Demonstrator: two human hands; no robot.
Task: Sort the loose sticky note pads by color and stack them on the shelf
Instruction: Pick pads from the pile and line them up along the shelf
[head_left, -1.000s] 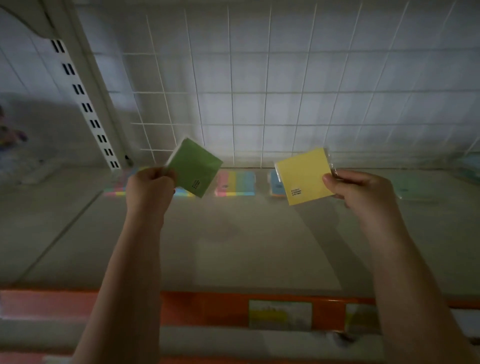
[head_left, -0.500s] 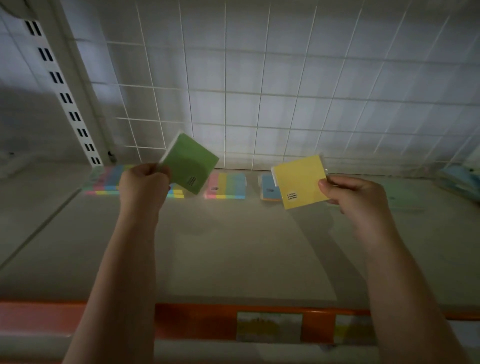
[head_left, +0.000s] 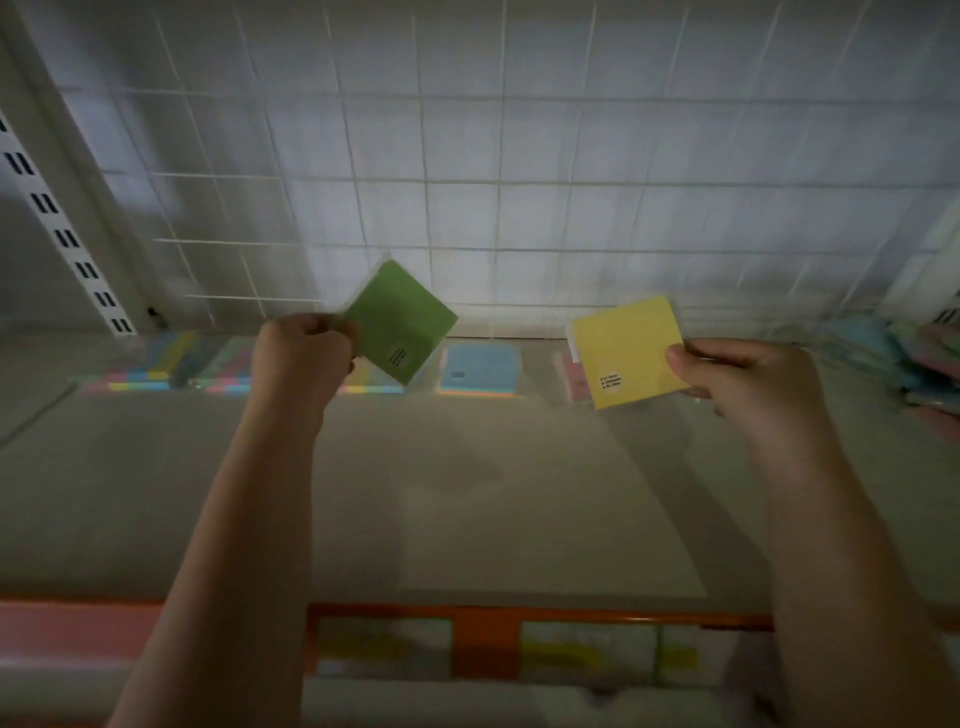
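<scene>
While both arms reach in over the shelf (head_left: 467, 493), each hand holds one pad clear of its surface. Far left: slotted upright (head_left: 62, 228) against the wire grid (head_left: 493, 182). Below it, at the back of the shelf, two striped multicolour packs (head_left: 156, 364) lie flat, left of the left hand's knuckles. Left hand (head_left: 304, 358): fingers clenched around one corner of the green pad (head_left: 400, 322), which sticks out up and to the right of the fingers, tilted like a diamond, small printed label near its lower corner. Behind and just right of that pad a blue pad (head_left: 480, 369) lies flat on the shelf. Further right a pink pad (head_left: 571, 374) is half hidden behind the yellow pad (head_left: 626, 351). Right hand (head_left: 748, 384): thumb on the front, fingers behind, pinching the yellow pad's right edge; pad extends left of the fingers, label at lower left. Far right, beyond the right hand: loose heap of pads (head_left: 904, 358), blue and pink, blurred. Orange rail (head_left: 485, 639) along the front edge, beneath both forearms.
</scene>
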